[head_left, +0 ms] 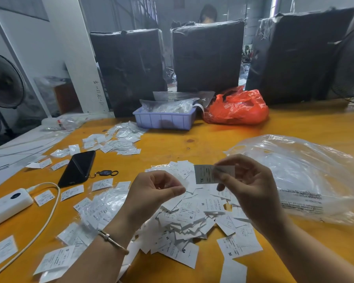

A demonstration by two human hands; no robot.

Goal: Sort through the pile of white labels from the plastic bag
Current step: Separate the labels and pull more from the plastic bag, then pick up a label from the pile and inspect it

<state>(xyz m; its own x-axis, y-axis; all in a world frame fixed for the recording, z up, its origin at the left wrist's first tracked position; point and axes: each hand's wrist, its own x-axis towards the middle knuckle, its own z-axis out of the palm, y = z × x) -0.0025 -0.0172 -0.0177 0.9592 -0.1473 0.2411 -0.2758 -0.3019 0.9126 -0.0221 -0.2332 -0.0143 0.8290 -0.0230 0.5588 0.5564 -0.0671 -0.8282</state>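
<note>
Mid-sort: right hand (246,181) pinching one XL label (204,174) held up above the pile of labels (192,217) at near centre of the table (192,139), left hand (155,188) loosely curled, seemingly holding nothing. Next, likely reading the size and laying it with matching labels. Nearby: clear plastic bag (307,176) right, phone (78,168) and charging cable (47,217) left among sorted groups.

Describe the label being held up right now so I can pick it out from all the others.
On the orange table, find the big pile of white labels in front of the person. Just above it, the right hand pinches one label in the air. Unlike the flat ones below, it is raised off the table, greyish, and marked XL.
</note>
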